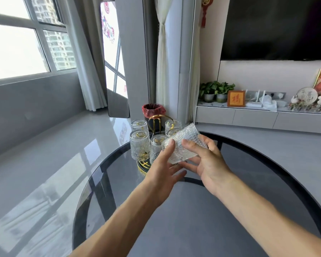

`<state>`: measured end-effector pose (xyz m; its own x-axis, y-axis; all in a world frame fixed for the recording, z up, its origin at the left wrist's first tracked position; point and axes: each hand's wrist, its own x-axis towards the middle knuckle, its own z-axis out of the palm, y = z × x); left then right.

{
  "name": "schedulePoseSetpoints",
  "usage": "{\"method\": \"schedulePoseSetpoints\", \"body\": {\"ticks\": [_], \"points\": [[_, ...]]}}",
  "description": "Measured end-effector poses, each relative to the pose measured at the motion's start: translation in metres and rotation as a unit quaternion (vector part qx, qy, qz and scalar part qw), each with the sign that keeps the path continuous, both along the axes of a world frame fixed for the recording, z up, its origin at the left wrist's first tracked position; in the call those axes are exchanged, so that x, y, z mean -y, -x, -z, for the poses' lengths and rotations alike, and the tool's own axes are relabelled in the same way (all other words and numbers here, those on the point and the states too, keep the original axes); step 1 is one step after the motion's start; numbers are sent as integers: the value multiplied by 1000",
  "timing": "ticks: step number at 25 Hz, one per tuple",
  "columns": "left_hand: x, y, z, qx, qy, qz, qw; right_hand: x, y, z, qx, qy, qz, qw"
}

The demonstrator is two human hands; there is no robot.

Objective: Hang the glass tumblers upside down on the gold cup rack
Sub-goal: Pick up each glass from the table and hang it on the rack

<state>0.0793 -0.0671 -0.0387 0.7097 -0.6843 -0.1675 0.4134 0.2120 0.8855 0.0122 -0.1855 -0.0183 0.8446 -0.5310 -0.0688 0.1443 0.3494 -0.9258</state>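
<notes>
A tumbler [182, 145] is held in the air between both hands, tilted on its side just in front of the rack [157, 119]. The left hand [163, 167] presses its thumb against the near rim while the fingers lie open under the glass. The right hand [208, 162] cups the body from the 4 o'clock side, thumb on top and fingers curled beneath. So both hands are closed on this one glass, and neither is gripping hard as far as I can see.

The glass looks thick and heavily embossed, so I would guess it is fairly heavy for its size, quite stiff, and likely to chip if knocked against its neighbours. The raised pattern should give the skin some grip. I would hold the side wall near the base, so the open mouth stays free to drop over a peg.

Five glasses [139, 143] already hang upside down around the gold handle, packed close together. The open place seems to be at the rack's 4 o'clock, though the held tumbler hides it.

The counter [258, 164] is a dark, round glass top, hard and shiny, with the rack near its 12 o'clock edge. Beyond it are a grey polished floor, a red-lined bin [153, 110], curtains and a TV [276, 28] at 2 o'clock.
</notes>
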Motion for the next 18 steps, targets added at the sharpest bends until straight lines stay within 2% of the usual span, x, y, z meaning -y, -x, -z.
{"method": "schedulePoseSetpoints", "body": {"ticks": [2, 4, 8, 11, 13, 16, 18], "points": [[-15, -9, -9, 35, 14, -19, 999, -8, -3, -4, 2, 34, -26, 999], [-30, -26, -21, 61, 40, -83, 994, -16, -10, -9, -27, 124, -36, 991], [-51, -64, -42, 63, 88, -179, 978, -21, -41, -19, -33, 256, 34, 966], [-54, -93, -47, 42, 112, -204, 972, -15, -74, -29, -35, 457, 100, 883], [-51, -109, -47, 20, 125, -211, 969, -7, -96, -31, -57, 560, 92, 821], [-45, -129, -47, 3, 128, -242, 962, 5, -125, -23, -142, 639, 28, 756], [-43, -145, -48, 12, 116, -258, 959, 10, -141, -17, -183, 650, -21, 738]]}}
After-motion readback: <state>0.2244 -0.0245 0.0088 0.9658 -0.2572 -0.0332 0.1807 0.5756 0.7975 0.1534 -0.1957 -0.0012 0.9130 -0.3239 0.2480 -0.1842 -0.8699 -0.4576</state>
